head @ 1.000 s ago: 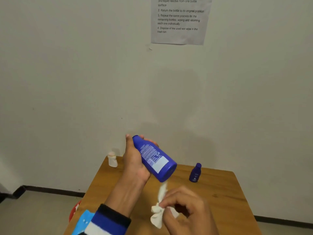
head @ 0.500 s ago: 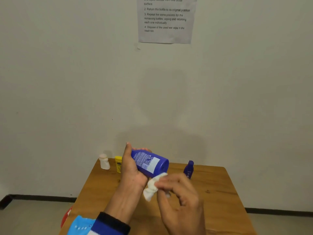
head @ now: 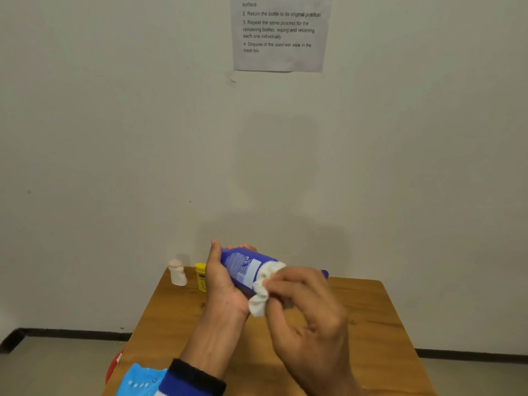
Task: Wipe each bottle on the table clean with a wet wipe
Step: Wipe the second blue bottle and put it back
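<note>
Head view: above the counter (head: 371,315), the left hand (head: 225,284) grasps the blue bottle (head: 243,270) as the right hand (head: 303,304), pinching the wet wipe (head: 264,292), has now reached its base; wiping begins.

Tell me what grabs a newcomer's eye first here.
The big blue bottle, tilted above the table in the left hand, with the right hand pressing a white wipe against its end. Next, the printed sheet taped high on the wall.
</note>
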`<action>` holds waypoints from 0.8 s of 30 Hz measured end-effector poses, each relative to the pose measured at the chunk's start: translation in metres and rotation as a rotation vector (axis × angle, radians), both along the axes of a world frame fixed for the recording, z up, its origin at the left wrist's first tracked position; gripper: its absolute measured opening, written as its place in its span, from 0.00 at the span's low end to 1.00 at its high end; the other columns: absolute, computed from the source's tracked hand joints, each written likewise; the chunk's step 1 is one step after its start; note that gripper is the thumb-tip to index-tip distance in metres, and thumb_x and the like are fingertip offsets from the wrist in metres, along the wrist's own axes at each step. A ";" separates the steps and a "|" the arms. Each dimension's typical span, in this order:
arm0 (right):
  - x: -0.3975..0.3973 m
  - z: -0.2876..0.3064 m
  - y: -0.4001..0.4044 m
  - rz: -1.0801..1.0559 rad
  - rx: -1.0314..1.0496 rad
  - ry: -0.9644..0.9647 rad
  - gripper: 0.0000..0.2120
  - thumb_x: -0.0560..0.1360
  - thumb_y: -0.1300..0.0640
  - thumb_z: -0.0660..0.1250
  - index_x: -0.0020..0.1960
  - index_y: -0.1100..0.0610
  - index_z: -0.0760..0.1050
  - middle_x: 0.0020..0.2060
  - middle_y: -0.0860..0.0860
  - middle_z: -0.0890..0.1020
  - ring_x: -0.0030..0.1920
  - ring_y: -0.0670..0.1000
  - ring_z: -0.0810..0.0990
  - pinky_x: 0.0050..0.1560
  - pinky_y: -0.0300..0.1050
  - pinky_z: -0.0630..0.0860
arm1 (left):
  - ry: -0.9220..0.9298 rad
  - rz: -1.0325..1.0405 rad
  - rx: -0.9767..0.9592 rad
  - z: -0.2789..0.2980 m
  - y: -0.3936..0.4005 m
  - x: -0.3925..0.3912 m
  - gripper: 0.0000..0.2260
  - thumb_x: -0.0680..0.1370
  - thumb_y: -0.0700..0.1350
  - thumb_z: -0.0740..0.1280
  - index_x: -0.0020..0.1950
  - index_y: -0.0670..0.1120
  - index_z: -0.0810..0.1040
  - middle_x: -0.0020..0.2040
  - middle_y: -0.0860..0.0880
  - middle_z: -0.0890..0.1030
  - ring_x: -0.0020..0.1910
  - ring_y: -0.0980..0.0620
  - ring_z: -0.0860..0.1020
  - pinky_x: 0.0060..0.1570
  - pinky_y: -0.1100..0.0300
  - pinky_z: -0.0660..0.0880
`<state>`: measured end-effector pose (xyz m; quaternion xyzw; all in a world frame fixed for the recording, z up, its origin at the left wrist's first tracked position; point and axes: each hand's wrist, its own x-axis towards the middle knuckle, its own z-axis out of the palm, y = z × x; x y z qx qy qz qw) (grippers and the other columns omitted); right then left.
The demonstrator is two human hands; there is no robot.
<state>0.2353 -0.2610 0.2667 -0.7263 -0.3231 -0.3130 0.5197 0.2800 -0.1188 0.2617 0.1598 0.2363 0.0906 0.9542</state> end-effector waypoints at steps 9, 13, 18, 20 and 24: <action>0.004 -0.027 -0.021 0.201 0.271 0.498 0.13 0.67 0.71 0.74 0.38 0.53 0.85 0.38 0.50 0.84 0.41 0.50 0.84 0.41 0.37 0.80 | -0.188 -0.103 0.049 0.001 0.025 -0.002 0.13 0.78 0.53 0.68 0.51 0.43 0.81 0.48 0.48 0.85 0.49 0.51 0.83 0.55 0.54 0.79; 0.002 -0.019 -0.012 0.269 0.101 0.535 0.16 0.69 0.73 0.74 0.43 0.51 0.85 0.43 0.47 0.84 0.47 0.50 0.84 0.45 0.39 0.81 | -0.201 -0.328 0.164 -0.005 0.002 -0.002 0.13 0.78 0.51 0.64 0.47 0.42 0.81 0.45 0.46 0.79 0.38 0.50 0.77 0.42 0.55 0.75; 0.011 -0.016 -0.005 0.154 0.095 0.418 0.07 0.72 0.58 0.72 0.48 0.52 0.84 0.47 0.43 0.83 0.52 0.49 0.83 0.47 0.41 0.82 | -0.155 -0.348 0.500 -0.002 -0.015 -0.008 0.16 0.77 0.52 0.69 0.55 0.40 0.80 0.41 0.44 0.80 0.35 0.49 0.77 0.36 0.56 0.78; 0.023 -0.009 -0.006 0.097 0.058 0.385 0.08 0.72 0.60 0.72 0.49 0.52 0.85 0.47 0.44 0.83 0.51 0.49 0.83 0.46 0.40 0.80 | -0.148 -0.349 0.557 -0.002 -0.024 -0.013 0.14 0.73 0.46 0.72 0.53 0.38 0.78 0.38 0.43 0.80 0.34 0.49 0.78 0.33 0.57 0.79; 0.035 -0.006 -0.009 0.068 -0.059 0.346 0.10 0.72 0.65 0.73 0.49 0.52 0.85 0.46 0.43 0.83 0.49 0.48 0.83 0.45 0.35 0.78 | -0.158 -0.338 0.455 -0.001 -0.027 -0.012 0.16 0.75 0.43 0.68 0.59 0.36 0.78 0.51 0.39 0.85 0.48 0.44 0.85 0.44 0.53 0.83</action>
